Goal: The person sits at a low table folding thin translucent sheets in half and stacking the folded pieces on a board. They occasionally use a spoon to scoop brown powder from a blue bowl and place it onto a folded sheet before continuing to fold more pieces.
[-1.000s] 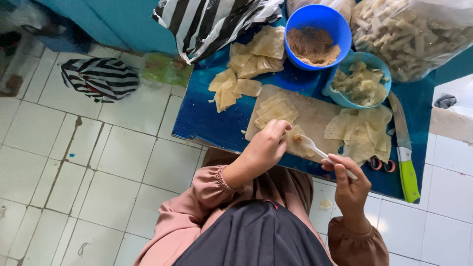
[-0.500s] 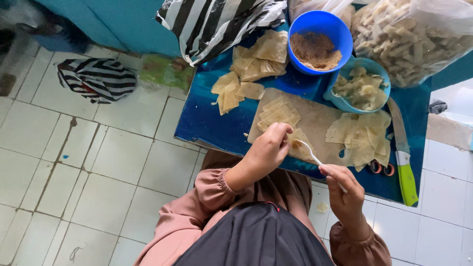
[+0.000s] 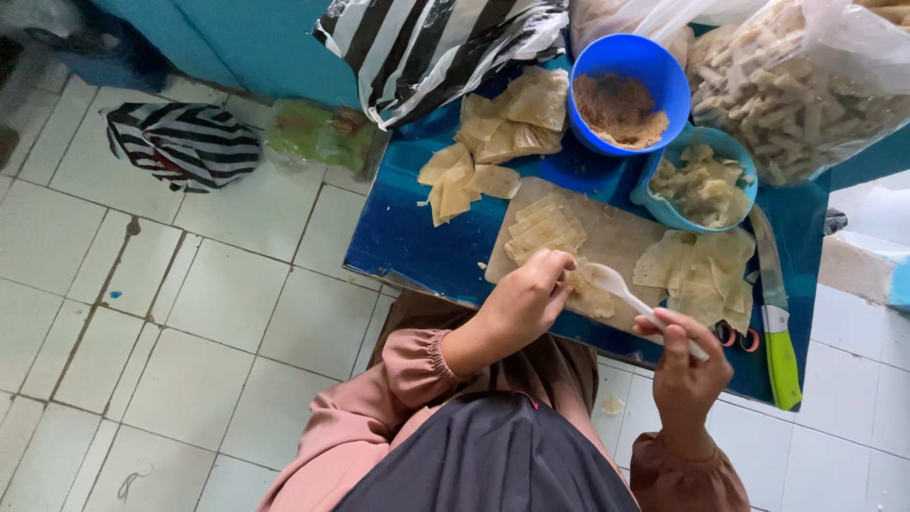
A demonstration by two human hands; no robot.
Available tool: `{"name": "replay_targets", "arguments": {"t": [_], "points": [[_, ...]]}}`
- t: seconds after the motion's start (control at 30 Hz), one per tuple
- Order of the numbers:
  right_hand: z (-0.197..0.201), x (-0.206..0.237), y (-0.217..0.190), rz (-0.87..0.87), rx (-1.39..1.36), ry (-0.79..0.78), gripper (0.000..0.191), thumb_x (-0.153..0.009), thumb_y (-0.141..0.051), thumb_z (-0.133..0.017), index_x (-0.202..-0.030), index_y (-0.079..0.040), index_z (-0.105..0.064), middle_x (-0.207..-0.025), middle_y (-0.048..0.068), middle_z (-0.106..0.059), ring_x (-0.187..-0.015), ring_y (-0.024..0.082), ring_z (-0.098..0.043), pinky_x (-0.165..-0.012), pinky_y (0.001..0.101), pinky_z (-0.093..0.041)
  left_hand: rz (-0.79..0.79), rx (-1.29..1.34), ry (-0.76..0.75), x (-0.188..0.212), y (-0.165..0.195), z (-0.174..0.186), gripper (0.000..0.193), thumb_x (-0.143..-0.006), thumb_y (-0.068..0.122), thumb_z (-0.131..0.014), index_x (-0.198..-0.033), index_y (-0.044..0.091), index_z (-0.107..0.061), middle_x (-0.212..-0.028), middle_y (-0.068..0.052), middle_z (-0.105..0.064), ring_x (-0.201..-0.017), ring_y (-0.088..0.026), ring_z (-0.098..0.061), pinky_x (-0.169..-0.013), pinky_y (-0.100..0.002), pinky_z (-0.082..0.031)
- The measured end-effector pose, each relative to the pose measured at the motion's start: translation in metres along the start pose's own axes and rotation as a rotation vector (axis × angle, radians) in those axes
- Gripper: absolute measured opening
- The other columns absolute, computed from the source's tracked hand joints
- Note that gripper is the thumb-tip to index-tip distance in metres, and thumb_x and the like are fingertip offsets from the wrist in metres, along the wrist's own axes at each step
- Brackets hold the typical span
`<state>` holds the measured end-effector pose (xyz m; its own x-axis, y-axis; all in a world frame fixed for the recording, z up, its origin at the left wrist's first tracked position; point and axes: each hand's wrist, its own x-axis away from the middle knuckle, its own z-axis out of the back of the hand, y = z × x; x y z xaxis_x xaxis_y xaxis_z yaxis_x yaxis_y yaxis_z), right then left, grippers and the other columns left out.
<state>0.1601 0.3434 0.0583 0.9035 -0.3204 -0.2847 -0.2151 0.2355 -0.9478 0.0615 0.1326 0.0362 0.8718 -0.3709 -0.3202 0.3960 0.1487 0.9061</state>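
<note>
White spoon (image 3: 616, 284) in right hand (image 3: 684, 365) meets wrapper (image 3: 590, 296).

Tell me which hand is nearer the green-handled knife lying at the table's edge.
Right. The right hand, holding a white plastic spoon, sits just beside the green-handled knife; the left hand is farther off, over the wooden cutting board.

White square floor tiles (image 3: 171, 313) with dark grout surround a low blue table (image 3: 417, 246), under daylight.

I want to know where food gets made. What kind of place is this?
Probably a home kitchen corner or small food-making spot. A low blue table on a white tiled floor holds a cutting board with thin dough wrappers, a blue bowl of brown filling, and a green-handled knife.
</note>
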Motion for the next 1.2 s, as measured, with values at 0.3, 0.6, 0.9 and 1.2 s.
{"name": "replay_targets", "arguments": {"t": [0.3, 0.6, 0.9, 1.2], "points": [[-0.030, -0.143, 0.013, 0.304, 0.003, 0.090, 0.016, -0.124, -0.011, -0.053, -0.122, 0.004, -0.057, -0.101, 0.017, -0.071, -0.084, 0.021, -0.071, -0.080, 0.0297, -0.059, -0.096, -0.191, 0.012, -0.001, -0.006, 0.005, 0.012, -0.096, 0.012, -0.064, -0.106, 0.007, -0.059, -0.096, -0.013, -0.066, -0.089, -0.034, -0.067, -0.076, -0.041, -0.054], [-0.058, -0.208, 0.002, 0.606, 0.775, 0.029, 0.033, -0.109, -0.011, -0.071, -0.137, 0.000, -0.060, -0.125, 0.016, -0.058, -0.103, 0.025, -0.060, -0.087, 0.0339, -0.054, -0.129, -0.261, 0.031, -0.002, -0.008, 0.013, 0.011, -0.092, 0.004, -0.063, -0.099, 0.005, -0.055, -0.099, -0.016, -0.056, -0.090, -0.035, -0.064, -0.075, -0.040, -0.054], [-0.061, -0.065, -0.002, 0.052, 0.861, -0.365, 0.021, -0.082, -0.017, -0.079, -0.087, -0.001, -0.066, -0.086, 0.013, -0.064, -0.080, 0.031, -0.062, -0.073, 0.0397, -0.049, -0.083, -0.097, -0.080, -0.023, -0.032, 0.026, 0.007, -0.096, 0.008, -0.064, -0.095, 0.002, -0.059, -0.096, -0.018, -0.055, -0.085, -0.039, -0.063, -0.075, -0.045, -0.053], [-0.052, -0.059, 0.013, -0.309, 0.376, -0.155, 0.011, -0.098, -0.008, -0.068, -0.106, -0.001, -0.065, -0.095, 0.007, -0.070, -0.084, 0.010, -0.063, -0.076, 0.0248, -0.050, -0.049, -0.164, -0.069, -0.027, -0.033, 0.015, 0.009, -0.095, 0.011, -0.066, -0.094, 0.003, -0.061, -0.096, -0.017, -0.056, -0.084, -0.038, -0.064, -0.073, -0.045, -0.053]]}}
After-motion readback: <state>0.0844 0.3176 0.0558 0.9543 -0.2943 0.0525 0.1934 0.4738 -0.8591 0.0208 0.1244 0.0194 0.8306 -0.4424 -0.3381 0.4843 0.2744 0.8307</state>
